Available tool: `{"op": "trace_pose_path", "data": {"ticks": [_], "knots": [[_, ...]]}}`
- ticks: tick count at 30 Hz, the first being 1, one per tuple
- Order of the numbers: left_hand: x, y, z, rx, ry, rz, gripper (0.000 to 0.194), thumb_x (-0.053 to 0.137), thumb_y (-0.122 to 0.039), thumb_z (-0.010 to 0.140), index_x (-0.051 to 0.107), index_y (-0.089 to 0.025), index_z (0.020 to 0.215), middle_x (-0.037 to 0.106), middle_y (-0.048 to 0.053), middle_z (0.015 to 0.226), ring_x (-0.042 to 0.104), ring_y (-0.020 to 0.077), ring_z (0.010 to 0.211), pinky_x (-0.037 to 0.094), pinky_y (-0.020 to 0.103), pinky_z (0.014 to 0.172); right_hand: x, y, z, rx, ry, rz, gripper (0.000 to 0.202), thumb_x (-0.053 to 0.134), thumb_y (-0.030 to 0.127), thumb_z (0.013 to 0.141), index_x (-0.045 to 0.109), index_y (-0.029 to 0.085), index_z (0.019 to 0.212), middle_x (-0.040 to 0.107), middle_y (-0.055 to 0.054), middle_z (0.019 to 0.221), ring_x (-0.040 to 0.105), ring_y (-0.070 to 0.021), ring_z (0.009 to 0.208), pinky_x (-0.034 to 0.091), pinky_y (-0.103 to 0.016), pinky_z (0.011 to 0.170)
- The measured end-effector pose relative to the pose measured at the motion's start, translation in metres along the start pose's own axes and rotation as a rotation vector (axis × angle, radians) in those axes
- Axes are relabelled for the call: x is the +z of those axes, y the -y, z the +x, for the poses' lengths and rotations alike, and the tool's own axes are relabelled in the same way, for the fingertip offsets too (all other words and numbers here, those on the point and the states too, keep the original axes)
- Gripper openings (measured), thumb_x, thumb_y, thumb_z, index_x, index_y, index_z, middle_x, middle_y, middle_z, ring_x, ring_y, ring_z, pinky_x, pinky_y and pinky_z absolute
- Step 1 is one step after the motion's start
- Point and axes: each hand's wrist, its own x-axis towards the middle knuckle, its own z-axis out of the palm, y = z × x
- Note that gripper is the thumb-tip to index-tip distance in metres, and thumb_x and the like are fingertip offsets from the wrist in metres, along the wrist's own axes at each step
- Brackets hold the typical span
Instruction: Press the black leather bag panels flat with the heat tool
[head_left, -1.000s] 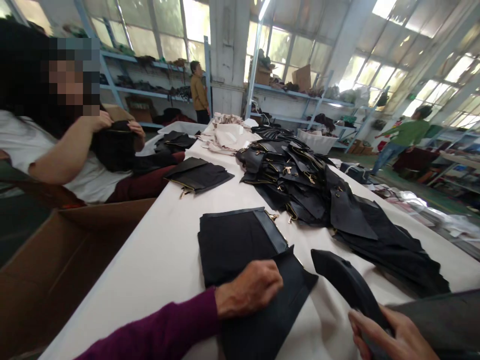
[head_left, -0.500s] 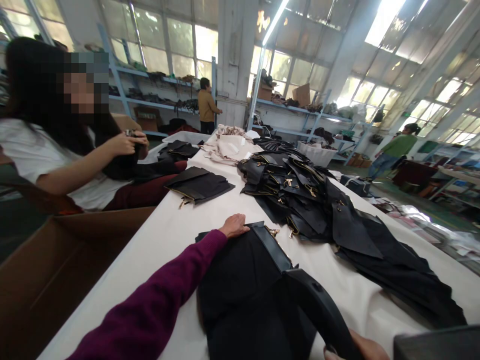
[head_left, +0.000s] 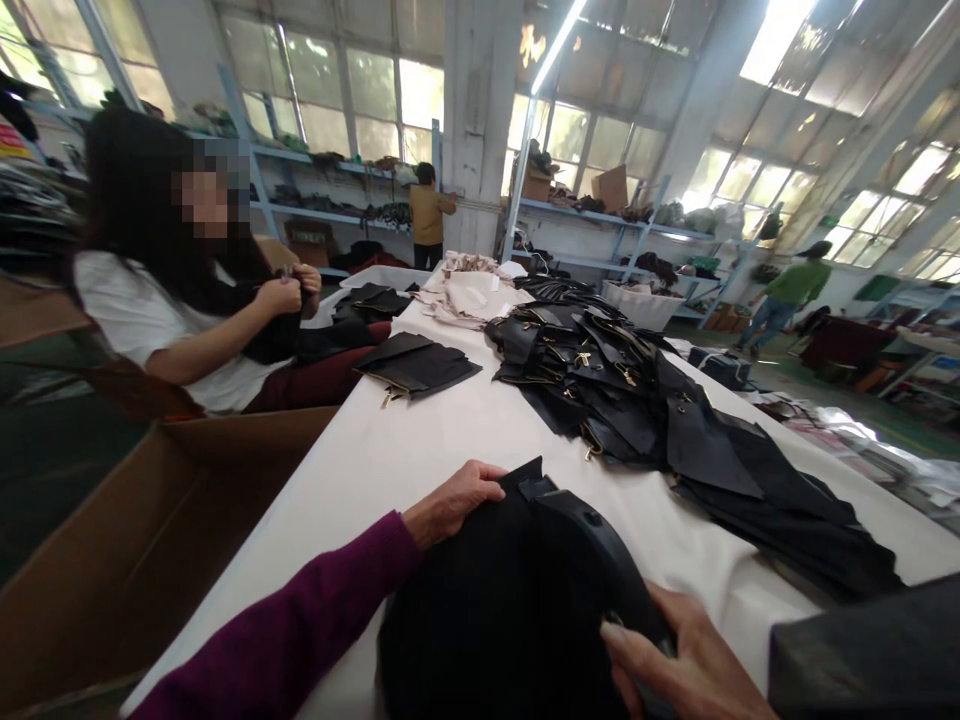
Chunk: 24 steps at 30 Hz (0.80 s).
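In front of me on the table is a black bag piece [head_left: 480,610], soft fabric with a smooth leather-like band [head_left: 600,545] along its right side. My left hand [head_left: 459,500], in a purple sleeve, pinches the top left edge of the piece between thumb and fingers. Lower right, my right hand [head_left: 686,650] grips the band, its thumb by a small round fitting. Between my hands the fabric bulges upward. To the right lies a heap of similar black pieces [head_left: 600,380] with gold zips. Another flat black piece [head_left: 420,365] rests near the table's left edge.
The white-covered table [head_left: 315,520] runs away from me, with beige pieces [head_left: 472,295] at its far end. A cardboard box [head_left: 172,530] stands left of it, near a seated person [head_left: 187,290]. A dark block-like object [head_left: 862,650] sits at lower right.
My right hand has risen up and leftward with the band, and the piece has bunched up. Its gold zip end is out of sight now. My left hand shifts slightly down and keeps its pinch.
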Motion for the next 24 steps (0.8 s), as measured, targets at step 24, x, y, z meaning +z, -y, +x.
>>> {"op": "trace_pose_path", "data": {"ticks": [24], "knots": [[0.039, 0.006, -0.048, 0.07, 0.045, -0.202, 0.026, 0.052, -0.011, 0.06, 0.069, -0.009, 0.079, 0.062, 0.003, 0.058, 0.053, 0.0091, 0.046, 0.036, 0.018, 0.045, 0.01, 0.011, -0.009, -0.074, -0.028, 0.035, 0.022, 0.055, 0.036, 0.081, 0.052, 0.018, 0.068, 0.054, 0.006, 0.045, 0.052, -0.0115, 0.04, 0.041, -0.021, 0.042]]}}
